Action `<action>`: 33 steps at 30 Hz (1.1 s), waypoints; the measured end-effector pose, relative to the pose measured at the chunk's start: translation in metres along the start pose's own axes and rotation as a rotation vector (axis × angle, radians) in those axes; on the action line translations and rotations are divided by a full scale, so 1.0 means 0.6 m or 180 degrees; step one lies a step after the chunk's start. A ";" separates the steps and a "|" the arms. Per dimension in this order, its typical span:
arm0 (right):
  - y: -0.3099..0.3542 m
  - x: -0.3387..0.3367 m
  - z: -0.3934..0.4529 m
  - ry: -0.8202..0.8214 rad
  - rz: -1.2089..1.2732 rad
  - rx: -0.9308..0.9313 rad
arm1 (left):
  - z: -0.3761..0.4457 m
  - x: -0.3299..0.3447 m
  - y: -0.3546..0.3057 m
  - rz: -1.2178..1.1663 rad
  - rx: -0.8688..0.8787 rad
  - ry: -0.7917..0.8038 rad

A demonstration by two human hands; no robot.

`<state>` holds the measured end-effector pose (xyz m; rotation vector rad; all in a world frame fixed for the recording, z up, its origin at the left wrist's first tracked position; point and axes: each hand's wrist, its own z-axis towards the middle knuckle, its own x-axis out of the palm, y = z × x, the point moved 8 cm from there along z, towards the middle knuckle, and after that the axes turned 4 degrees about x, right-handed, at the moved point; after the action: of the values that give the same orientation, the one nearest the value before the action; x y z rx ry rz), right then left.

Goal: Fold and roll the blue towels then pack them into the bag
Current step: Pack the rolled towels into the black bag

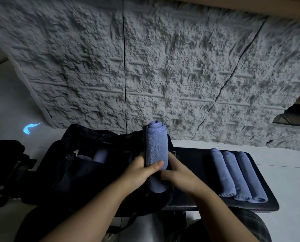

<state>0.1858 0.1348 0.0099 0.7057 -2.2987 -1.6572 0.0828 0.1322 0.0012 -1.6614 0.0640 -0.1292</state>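
A rolled blue towel (156,149) stands nearly upright in the middle of the view, held by both hands above the right edge of the open black bag (72,173). My left hand (142,173) wraps its left side with the thumb across the front. My right hand (178,173) grips its right side lower down. Inside the bag another rolled blue towel (100,155) shows in the dark opening. Three more rolled blue towels (238,177) lie side by side on a black board (187,163) to the right.
A rough grey textured wall panel (145,67) rises right behind the bag and board. A second dark bag or straps (6,165) lies on the pale floor at far left. My knees show at the bottom edge.
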 end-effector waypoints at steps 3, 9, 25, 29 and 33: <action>-0.021 -0.008 0.014 -0.0113 0.0055 0.0185 | 0.004 -0.037 -0.028 0.0712 0.0329 -0.0045; -0.017 -0.012 0.020 -0.0162 0.0507 0.0085 | -0.004 -0.103 -0.060 0.3760 0.0892 0.0460; 0.017 -0.005 -0.006 -0.0245 0.0957 0.0109 | 0.084 -0.135 0.061 0.1583 -0.0817 -0.0380; 0.022 -0.008 -0.012 -0.0227 0.0975 0.0037 | 0.085 -0.102 0.075 0.0796 -0.0613 -0.0872; 0.023 -0.013 -0.019 -0.0220 0.0933 0.0063 | 0.062 -0.087 0.098 0.0962 -0.0792 -0.1367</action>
<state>0.1942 0.1327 0.0274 0.2992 -2.3336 -1.5468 0.0373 0.1694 -0.0630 -1.8726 0.0042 0.4812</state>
